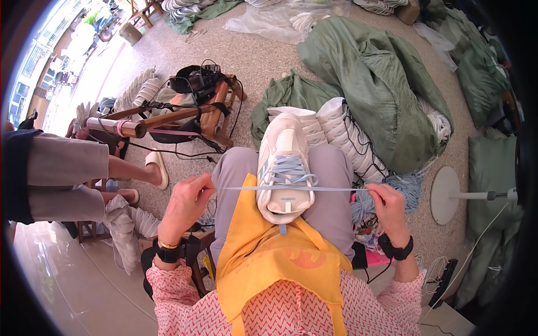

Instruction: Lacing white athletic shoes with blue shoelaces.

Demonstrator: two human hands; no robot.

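The shoe (pixel 283 134) sits on the person's lap (pixel 234 171), midway between its left and right edges, toe toward the knees and heel by the yellow apron (pixel 252 274). Its blue lace (pixel 336 189) is threaded across the front, and the ends run out to either side in a nearly straight, taut line. The left hand (pixel 188 199) pinches one end between thumb and finger, just past the lap's left edge; the right hand (pixel 388 203) pinches the other, beyond the right edge. Below the right hand, a heap of blue laces (pixel 406 193) lies near a row of pale shoes (pixel 347 134). A big green sack (pixel 386 89) slumps on the floor (pixel 260 47) behind these. Over to the left, another person's leg (pixel 131 168) shows beside a wooden frame (pixel 216 112).
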